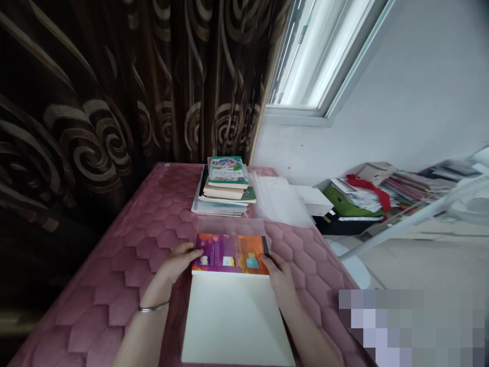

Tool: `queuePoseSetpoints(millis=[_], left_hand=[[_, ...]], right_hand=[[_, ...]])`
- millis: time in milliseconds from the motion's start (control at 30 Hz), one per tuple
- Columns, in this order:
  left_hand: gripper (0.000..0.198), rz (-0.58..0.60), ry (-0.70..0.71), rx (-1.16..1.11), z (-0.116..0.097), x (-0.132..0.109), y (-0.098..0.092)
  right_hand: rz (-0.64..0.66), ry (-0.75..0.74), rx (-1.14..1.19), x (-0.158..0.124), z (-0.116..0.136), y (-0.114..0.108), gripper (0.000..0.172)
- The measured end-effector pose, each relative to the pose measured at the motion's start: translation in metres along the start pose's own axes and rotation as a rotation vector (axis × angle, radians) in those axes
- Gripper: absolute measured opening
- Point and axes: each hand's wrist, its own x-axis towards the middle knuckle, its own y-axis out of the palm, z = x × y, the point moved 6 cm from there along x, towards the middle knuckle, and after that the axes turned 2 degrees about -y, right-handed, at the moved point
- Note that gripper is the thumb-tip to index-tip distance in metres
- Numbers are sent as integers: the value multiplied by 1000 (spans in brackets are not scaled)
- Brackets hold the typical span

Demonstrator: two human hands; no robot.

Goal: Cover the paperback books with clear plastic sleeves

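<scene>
A book (232, 254) with a purple and orange cover lies flat in front of me. My left hand (179, 261) grips its left edge, thumb on the cover. On the opposite edge, my right hand (278, 269) holds the book the same way; the fingers underneath are hidden. Beyond the book's far edge shows a strip of clear plastic sheet (233, 225). A large cream-white flat rectangle (237, 318) extends from the book's near edge toward me; whether it is joined to the book I cannot tell.
The pink quilted surface (145, 265) carries a stack of books (228, 171) at the back. Right of the stack lie translucent plastic sheets (280, 199) and a white box (312, 200). A patterned curtain (164, 76) hangs on the left. Papers fill a green box (340, 199) farther right.
</scene>
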Motion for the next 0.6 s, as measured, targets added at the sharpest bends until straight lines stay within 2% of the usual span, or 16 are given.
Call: queuePoseSetpoints(millis=[100,267,300,467,600], left_hand=[[36,43,27,30,0,2,1],[42,-114,133,278,-5,3,-7],[42,-114,136,291,-6,3,-7],[40,112,40,101,-3,-2,1],[40,142,16,80,1,-1,0]], right_hand=[[-2,-6,12,0,0,0,27],[3,-27,-13,1,1,0,27],[3,-36,-26,1,1,0,27],[8,-61,-85,2,0,-2,31],[-1,-46,-52,-1,1,0,31]])
